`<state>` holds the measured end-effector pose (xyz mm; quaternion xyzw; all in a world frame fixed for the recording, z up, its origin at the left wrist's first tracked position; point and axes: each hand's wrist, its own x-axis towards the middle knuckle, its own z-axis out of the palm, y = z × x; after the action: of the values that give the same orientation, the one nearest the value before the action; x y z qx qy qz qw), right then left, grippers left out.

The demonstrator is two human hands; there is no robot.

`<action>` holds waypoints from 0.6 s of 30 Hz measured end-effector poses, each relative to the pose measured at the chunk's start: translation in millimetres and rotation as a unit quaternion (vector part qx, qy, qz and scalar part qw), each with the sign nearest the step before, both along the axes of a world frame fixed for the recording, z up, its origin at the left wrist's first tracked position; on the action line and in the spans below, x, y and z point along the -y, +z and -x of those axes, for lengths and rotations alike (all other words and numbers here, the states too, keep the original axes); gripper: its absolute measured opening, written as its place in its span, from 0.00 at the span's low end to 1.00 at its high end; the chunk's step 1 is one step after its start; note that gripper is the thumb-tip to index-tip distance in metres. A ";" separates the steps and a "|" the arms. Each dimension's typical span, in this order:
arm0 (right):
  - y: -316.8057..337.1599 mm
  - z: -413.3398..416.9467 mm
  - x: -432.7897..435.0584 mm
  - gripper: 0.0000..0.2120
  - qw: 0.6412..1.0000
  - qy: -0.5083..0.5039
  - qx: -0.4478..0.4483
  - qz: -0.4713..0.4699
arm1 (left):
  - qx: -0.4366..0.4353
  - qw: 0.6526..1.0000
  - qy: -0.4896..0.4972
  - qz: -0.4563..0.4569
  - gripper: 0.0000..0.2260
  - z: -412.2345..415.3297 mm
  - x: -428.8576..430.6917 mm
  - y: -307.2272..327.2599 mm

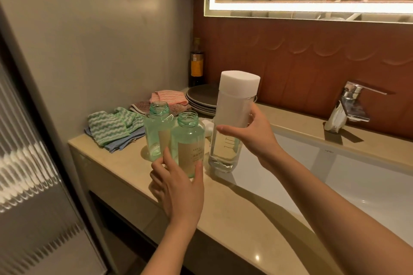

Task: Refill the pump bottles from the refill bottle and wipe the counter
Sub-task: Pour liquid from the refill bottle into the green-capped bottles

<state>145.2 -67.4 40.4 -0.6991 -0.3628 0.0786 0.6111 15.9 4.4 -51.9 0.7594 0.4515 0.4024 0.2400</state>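
Clear refill bottle (white-capped) in right hand

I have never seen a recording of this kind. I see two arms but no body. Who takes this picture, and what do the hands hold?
There is no machine: these are a person's bare hands. The one picture comes from a camera on the person's head, looking forward and down. The left hand grips the nearer green bottle, which is open. The right hand holds a tall clear bottle upright, white cap on. A second green bottle, folded cloths and stacked plates are on the counter, beside a sink with a tap.
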 end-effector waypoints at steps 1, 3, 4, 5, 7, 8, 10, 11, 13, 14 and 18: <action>2.2 2.3 4.5 0.33 1.000 0.004 0.009 0.003 | 0.011 1.000 0.003 -0.002 0.37 1.0 1.7 0.6; 6.0 8.5 13.3 0.32 0.999 0.018 0.026 0.009 | 0.046 0.998 0.007 -0.031 0.38 4.6 6.8 2.4; 7.8 13.0 18.0 0.32 0.999 0.027 0.034 0.011 | 0.068 0.996 -0.006 -0.061 0.38 7.0 9.5 3.0; 9.2 17.5 21.7 0.32 0.998 0.038 0.042 0.014 | 0.092 0.990 -0.032 -0.097 0.37 9.3 11.9 3.5; 10.7 26.4 29.0 0.32 0.997 0.058 0.053 0.017 | 0.123 0.972 -0.109 -0.166 0.35 11.9 16.4 2.6; 10.1 30.3 32.4 0.32 0.996 0.067 0.054 0.014 | 0.117 0.963 -0.152 -0.186 0.36 12.1 18.2 2.6; 7.6 39.1 38.9 0.32 0.996 0.078 0.050 0.006 | 0.065 0.960 -0.216 -0.165 0.42 11.1 24.7 3.7; 6.0 43.1 41.3 0.32 0.996 0.079 0.049 0.004 | 0.039 0.965 -0.234 -0.115 0.46 10.7 30.0 6.4; 3.1 49.6 43.7 0.32 0.996 0.072 0.058 0.008 | 0.034 0.971 -0.238 -0.009 0.50 9.0 37.0 8.1; 1.5 51.3 44.7 0.32 0.995 0.066 0.068 0.011 | 0.048 0.971 -0.235 0.013 0.50 8.1 37.4 5.7; -8.2 51.2 42.9 0.36 0.994 0.060 0.080 0.032 | 0.059 0.968 -0.238 0.050 0.39 6.3 28.5 -3.3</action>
<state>94.0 -110.3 32.2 -0.6990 -0.4491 0.0707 0.5519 9.6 -24.2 -55.2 0.8070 0.2627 0.3545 0.3926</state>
